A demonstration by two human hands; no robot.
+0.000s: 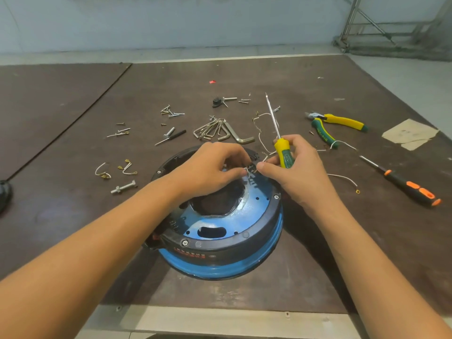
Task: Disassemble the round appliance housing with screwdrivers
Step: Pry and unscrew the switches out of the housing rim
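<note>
Head view. Round housing (220, 231) laid flat on table (73, 216), open face up, centred near front edge; being round, no long axis shown. Wired terminal (250, 169) at far rim pinched by curled fingers (232, 152) of left hand (210, 170). Right hand (296, 170): yellow-green screwdriver (282, 152) clamped under curled fingers, thumb pressed against same terminal. Screwdriver long axis directed away from person, tip raised, pointed off housing. Risks judged: wire snapped or terminal bent by hard tug; idle screwdriver dropped from crowded grip, loose screws (171, 113) scattered.

The left hand (208, 167) covers part of the housing (220, 231); the left edge crops a black object (3, 194).
</note>
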